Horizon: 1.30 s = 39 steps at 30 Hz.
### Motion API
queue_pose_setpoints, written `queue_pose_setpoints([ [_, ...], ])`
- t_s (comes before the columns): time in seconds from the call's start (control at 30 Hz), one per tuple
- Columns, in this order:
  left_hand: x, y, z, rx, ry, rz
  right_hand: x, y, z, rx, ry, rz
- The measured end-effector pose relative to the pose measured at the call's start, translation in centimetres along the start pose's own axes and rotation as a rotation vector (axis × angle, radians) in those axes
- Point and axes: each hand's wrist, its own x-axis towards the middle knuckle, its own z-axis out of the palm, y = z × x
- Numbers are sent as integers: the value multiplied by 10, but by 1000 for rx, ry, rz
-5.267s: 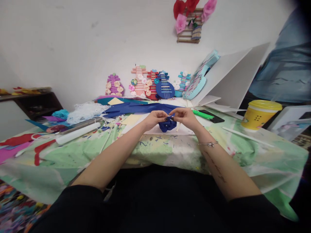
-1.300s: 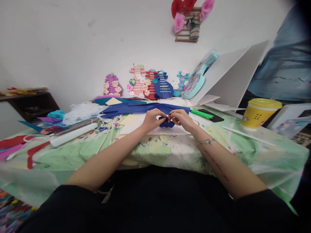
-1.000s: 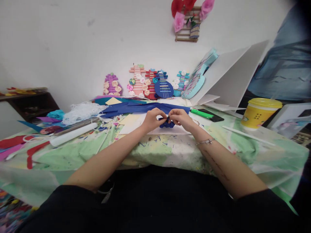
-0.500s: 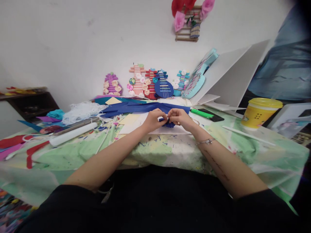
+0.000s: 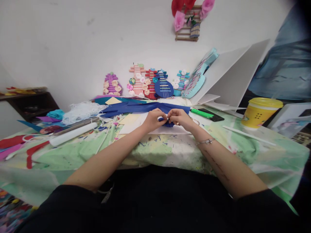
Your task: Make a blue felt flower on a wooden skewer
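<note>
At the middle of the table my left hand (image 5: 155, 119) and my right hand (image 5: 179, 118) meet, fingertips pinched together. Between them is a small piece of dark blue paper (image 5: 171, 124), gripped from both sides; my fingers hide much of its shape. Beneath the hands lies a white board (image 5: 136, 130) with pale yellow paper (image 5: 128, 118) on its left part. Just behind my hands, long blue paper sheets (image 5: 136, 107) are spread across the table. A green utility knife (image 5: 202, 113) lies right of my right hand, beside a dark phone-like slab (image 5: 217, 119).
Paper lute models, including a blue one (image 5: 164, 89), lean on the wall. White string (image 5: 82, 112) and a white roller (image 5: 73, 134) lie left. A yellow-lidded cup (image 5: 261, 113) and a white stick (image 5: 247, 135) are right. Large white boards (image 5: 223, 74) lean at the back right.
Almost nothing differs. The fingers of both hands shift very slightly around the blue paper, while the arms and table items stay where they were.
</note>
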Motion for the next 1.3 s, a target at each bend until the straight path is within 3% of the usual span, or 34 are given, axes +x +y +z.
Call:
queue_pose_setpoints([
  [0.17,0,-1,1,3,-21,-5,2,2,1,-99,61,50],
  [0.43,0,0,0,-5,-43,9,-1,-2,1,-114,32,55],
  [0.7,0,1,-1,-4,-52,-56,0,-1,2,-112,23,29],
  [1.3,-1,3,-1,6,-63,-20,6,12,-3,-237,3,-78],
])
